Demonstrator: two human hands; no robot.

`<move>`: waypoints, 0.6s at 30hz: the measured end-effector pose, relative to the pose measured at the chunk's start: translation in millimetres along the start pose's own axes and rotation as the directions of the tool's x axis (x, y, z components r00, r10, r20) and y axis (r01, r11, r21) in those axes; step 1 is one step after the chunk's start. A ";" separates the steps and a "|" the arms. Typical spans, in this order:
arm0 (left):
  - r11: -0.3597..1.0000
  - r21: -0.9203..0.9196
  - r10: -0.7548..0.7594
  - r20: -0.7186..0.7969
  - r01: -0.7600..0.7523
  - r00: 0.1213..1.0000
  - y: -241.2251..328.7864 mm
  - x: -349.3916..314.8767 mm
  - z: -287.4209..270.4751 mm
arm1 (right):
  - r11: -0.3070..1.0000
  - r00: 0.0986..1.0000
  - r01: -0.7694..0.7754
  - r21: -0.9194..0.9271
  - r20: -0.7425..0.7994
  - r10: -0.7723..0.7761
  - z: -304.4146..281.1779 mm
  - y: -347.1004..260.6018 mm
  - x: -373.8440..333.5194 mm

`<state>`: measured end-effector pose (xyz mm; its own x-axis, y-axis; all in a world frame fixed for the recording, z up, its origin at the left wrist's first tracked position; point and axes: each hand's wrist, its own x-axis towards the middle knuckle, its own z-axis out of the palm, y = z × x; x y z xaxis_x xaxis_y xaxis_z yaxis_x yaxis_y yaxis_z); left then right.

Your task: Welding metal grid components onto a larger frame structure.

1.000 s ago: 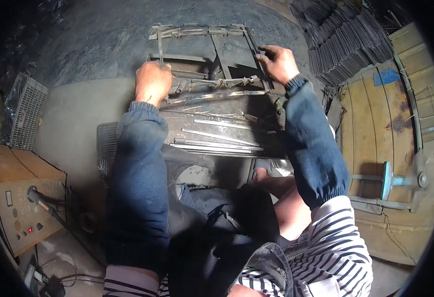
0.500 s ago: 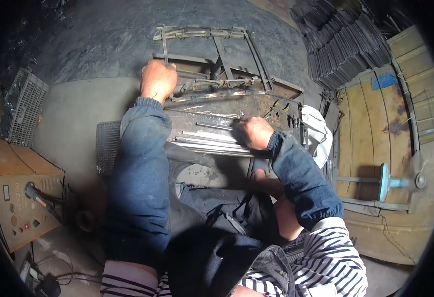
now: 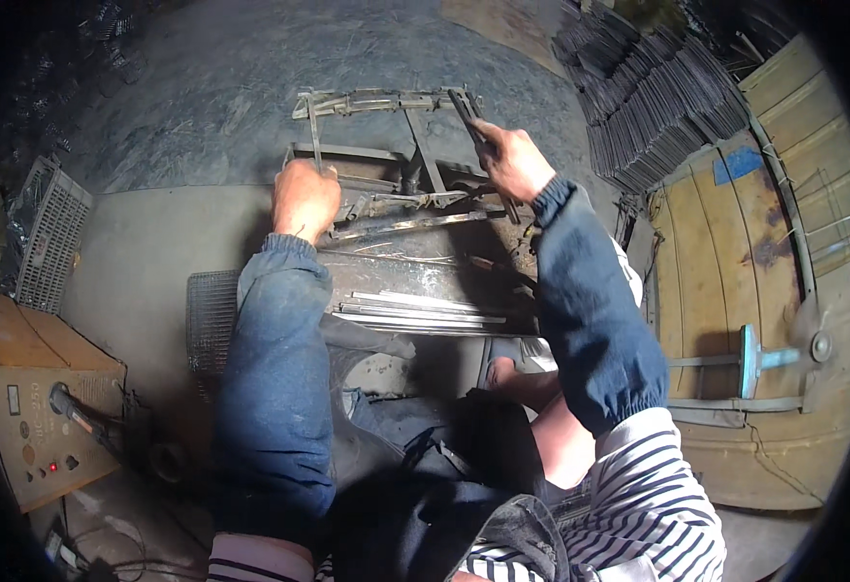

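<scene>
A welded metal frame (image 3: 376, 202) of thin bars stands on the metal workbench (image 3: 386, 267) in front of me. My left hand (image 3: 305, 199) is closed at its left side, around the near end of an upright flat bar (image 3: 314, 131). My right hand (image 3: 517, 167) grips a dark metal bar (image 3: 465, 109), slanted along the frame's right side; whether it touches the frame I cannot tell. Nearer to me, several bright metal strips (image 3: 415, 307) lie side by side on the bench. My right hand and sleeve hide part of the bench's right end.
An orange welding machine (image 3: 51, 417) with a lit red lamp stands at the left. Grey plastic crates (image 3: 51, 233) are beside it. Stacked dark metal pieces (image 3: 662, 107) rise at the far right. A yellow panel (image 3: 701, 233) with a blue bracket (image 3: 751, 361) lies at the right.
My right hand has lifted a metal bar off the bench and carried it up and away to the frame's right side. My left hand keeps its hold on the frame.
</scene>
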<state>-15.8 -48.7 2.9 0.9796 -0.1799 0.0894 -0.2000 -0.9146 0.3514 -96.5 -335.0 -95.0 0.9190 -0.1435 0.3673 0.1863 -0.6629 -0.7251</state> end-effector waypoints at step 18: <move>0.993 -0.066 0.097 0.025 -0.095 0.995 38.7 18.3 6.1 | 0.933 0.971 0.017 -0.359 0.229 0.070 -15.3 28.7 55.8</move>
<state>-5.5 -89.6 12.4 0.9557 -0.2766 0.1001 -0.2932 -0.8674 0.4021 -45.2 -373.3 -86.3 0.9849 -0.0178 0.1724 0.0648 -0.8847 -0.4617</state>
